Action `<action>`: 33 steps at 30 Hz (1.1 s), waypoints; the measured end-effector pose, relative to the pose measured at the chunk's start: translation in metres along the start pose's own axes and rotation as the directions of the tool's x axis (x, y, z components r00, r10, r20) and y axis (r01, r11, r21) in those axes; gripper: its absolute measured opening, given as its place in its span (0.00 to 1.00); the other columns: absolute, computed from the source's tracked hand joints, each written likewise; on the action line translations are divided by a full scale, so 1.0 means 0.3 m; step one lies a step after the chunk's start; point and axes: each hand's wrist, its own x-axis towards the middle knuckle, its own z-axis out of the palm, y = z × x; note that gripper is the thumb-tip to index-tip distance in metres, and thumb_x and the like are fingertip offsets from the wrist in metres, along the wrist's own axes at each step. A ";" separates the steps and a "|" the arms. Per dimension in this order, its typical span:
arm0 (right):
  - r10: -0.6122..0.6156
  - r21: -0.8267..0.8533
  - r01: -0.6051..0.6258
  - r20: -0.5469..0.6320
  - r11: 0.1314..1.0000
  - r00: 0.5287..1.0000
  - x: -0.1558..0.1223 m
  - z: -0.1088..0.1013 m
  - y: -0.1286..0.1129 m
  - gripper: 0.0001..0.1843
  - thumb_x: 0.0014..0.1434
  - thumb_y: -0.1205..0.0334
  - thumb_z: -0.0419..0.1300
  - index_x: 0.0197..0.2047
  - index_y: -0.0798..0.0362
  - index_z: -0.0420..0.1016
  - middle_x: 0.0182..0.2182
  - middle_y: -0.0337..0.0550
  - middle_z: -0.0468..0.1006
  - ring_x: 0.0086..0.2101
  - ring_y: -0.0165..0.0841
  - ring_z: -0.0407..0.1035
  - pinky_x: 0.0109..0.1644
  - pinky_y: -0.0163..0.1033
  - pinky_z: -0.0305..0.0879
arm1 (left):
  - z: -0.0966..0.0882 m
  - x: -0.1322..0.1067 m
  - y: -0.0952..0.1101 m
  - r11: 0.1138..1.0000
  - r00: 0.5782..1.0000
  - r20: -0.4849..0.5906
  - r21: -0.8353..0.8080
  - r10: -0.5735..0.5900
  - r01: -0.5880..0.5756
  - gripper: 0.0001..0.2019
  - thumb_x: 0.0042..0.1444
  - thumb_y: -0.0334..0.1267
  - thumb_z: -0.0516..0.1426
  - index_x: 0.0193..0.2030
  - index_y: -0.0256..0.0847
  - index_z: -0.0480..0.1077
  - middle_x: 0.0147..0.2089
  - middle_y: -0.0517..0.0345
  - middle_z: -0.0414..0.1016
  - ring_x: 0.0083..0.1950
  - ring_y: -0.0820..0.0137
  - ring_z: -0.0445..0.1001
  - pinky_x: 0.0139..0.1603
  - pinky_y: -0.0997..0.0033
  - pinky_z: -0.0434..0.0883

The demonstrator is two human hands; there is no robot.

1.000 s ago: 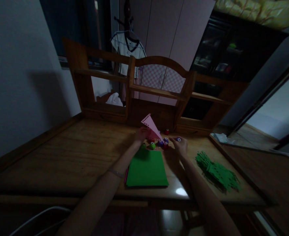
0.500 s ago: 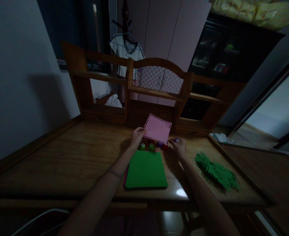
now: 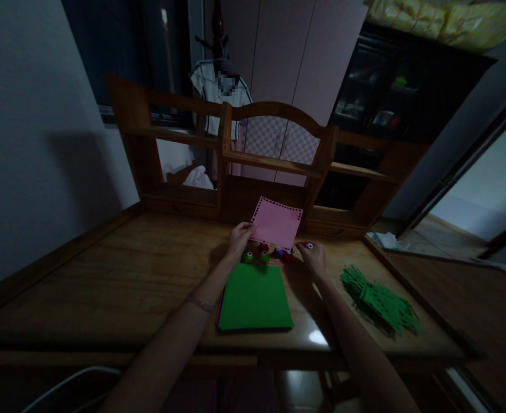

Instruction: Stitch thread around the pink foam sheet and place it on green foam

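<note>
My left hand point(image 3: 239, 240) pinches the left edge of a pink paper sheet point(image 3: 276, 225), raised above the table and tilted. Small dark holes run in rows along its borders. In my right hand point(image 3: 313, 257), beside the sheet's lower right corner, is a small purple craft punch point(image 3: 309, 245) with a white round top. Whether it touches the paper I cannot tell. Under the sheet stand several similar small punches, among them a green punch point(image 3: 248, 257), a second green punch point(image 3: 264, 257) and a red punch point(image 3: 287, 256). Nearer me lies a stack of green paper point(image 3: 256, 297).
A pile of green perforated paper pieces point(image 3: 379, 299) lies to the right of my right forearm. The wooden table point(image 3: 149, 275) has a raised shelf unit point(image 3: 274, 163) along its back. A raised wooden edge point(image 3: 407, 287) bounds the right side.
The pink sheet has turned slightly, its right corner a little higher. Both hands keep their holds, and the view has shifted slightly.
</note>
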 end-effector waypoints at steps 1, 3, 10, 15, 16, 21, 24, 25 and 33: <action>-0.014 -0.018 0.013 -0.012 1.000 1.000 -0.003 -0.002 -0.003 0.13 0.49 0.58 0.58 0.32 0.57 0.81 0.28 0.50 0.80 0.29 0.39 0.73 0.30 0.36 0.63 | 0.000 -0.002 0.000 1.000 1.000 0.004 -0.006 0.000 0.000 0.17 0.43 0.47 0.64 0.36 0.37 0.71 0.32 0.58 0.74 0.32 0.72 0.71 0.31 0.76 0.66; -0.039 -0.045 0.038 -0.029 0.998 0.999 -0.008 -0.004 -0.008 0.14 0.49 0.57 0.58 0.33 0.56 0.81 0.29 0.51 0.80 0.30 0.39 0.73 0.30 0.36 0.63 | -0.001 -0.004 0.000 1.000 1.000 0.003 -0.019 -0.004 0.004 0.18 0.43 0.47 0.64 0.36 0.37 0.70 0.32 0.58 0.74 0.31 0.73 0.70 0.30 0.76 0.66; -0.069 0.042 0.073 -0.103 0.996 0.992 -0.005 -0.003 -0.008 0.19 0.50 0.48 0.60 0.32 0.57 0.79 0.27 0.50 0.79 0.28 0.37 0.70 0.29 0.35 0.60 | -0.001 -0.003 -0.003 0.999 1.000 0.013 -0.038 0.010 -0.009 0.17 0.43 0.47 0.63 0.36 0.37 0.70 0.32 0.59 0.73 0.31 0.74 0.70 0.29 0.77 0.66; -0.048 0.177 0.076 -0.159 0.981 0.986 -0.001 -0.007 -0.038 0.26 0.49 0.40 0.59 0.26 0.58 0.75 0.22 0.45 0.75 0.24 0.32 0.65 0.26 0.34 0.56 | 0.002 -0.006 0.002 1.000 1.000 0.028 -0.005 -0.004 0.004 0.18 0.43 0.48 0.63 0.36 0.37 0.70 0.33 0.57 0.74 0.31 0.72 0.70 0.28 0.77 0.66; -0.050 0.217 0.084 -0.156 0.973 0.986 -0.002 -0.009 -0.047 0.26 0.50 0.39 0.58 0.26 0.58 0.75 0.22 0.44 0.74 0.23 0.31 0.64 0.26 0.33 0.56 | 0.003 -0.006 0.002 1.000 0.999 0.032 0.004 -0.002 0.002 0.18 0.43 0.48 0.63 0.37 0.37 0.70 0.33 0.57 0.74 0.31 0.72 0.70 0.28 0.77 0.66; -0.053 0.348 0.085 -0.099 0.934 0.994 -0.014 -0.017 -0.083 0.27 0.52 0.37 0.55 0.30 0.56 0.74 0.20 0.38 0.68 0.21 0.27 0.58 0.23 0.32 0.53 | 0.011 -0.007 0.004 0.997 0.998 0.053 0.068 0.037 -0.041 0.18 0.42 0.48 0.64 0.35 0.37 0.71 0.31 0.58 0.73 0.31 0.72 0.70 0.30 0.76 0.66; -0.025 0.401 0.048 -0.063 0.915 0.998 -0.023 -0.019 -0.097 0.28 0.52 0.36 0.53 0.26 0.55 0.70 0.18 0.36 0.64 0.20 0.26 0.56 0.22 0.32 0.52 | 0.015 -0.008 0.004 0.991 0.995 0.070 0.105 0.074 -0.081 0.17 0.43 0.48 0.63 0.34 0.37 0.72 0.30 0.57 0.73 0.32 0.72 0.70 0.30 0.76 0.65; -0.023 0.418 0.042 -0.049 0.908 0.999 -0.026 -0.020 -0.101 0.28 0.53 0.36 0.52 0.25 0.55 0.69 0.18 0.36 0.63 0.20 0.26 0.56 0.22 0.32 0.52 | 0.016 -0.009 0.003 0.989 0.993 0.075 0.114 0.086 -0.094 0.16 0.44 0.48 0.63 0.34 0.37 0.72 0.31 0.57 0.73 0.32 0.72 0.70 0.31 0.76 0.65; -0.070 0.433 0.096 -0.077 0.896 0.995 -0.043 -0.038 -0.136 0.26 0.54 0.38 0.54 0.27 0.55 0.70 0.19 0.36 0.64 0.21 0.26 0.56 0.23 0.32 0.52 | 0.011 -0.007 -0.002 0.985 0.992 0.080 0.135 0.097 -0.108 0.16 0.45 0.48 0.62 0.34 0.37 0.72 0.32 0.57 0.73 0.33 0.72 0.70 0.31 0.76 0.65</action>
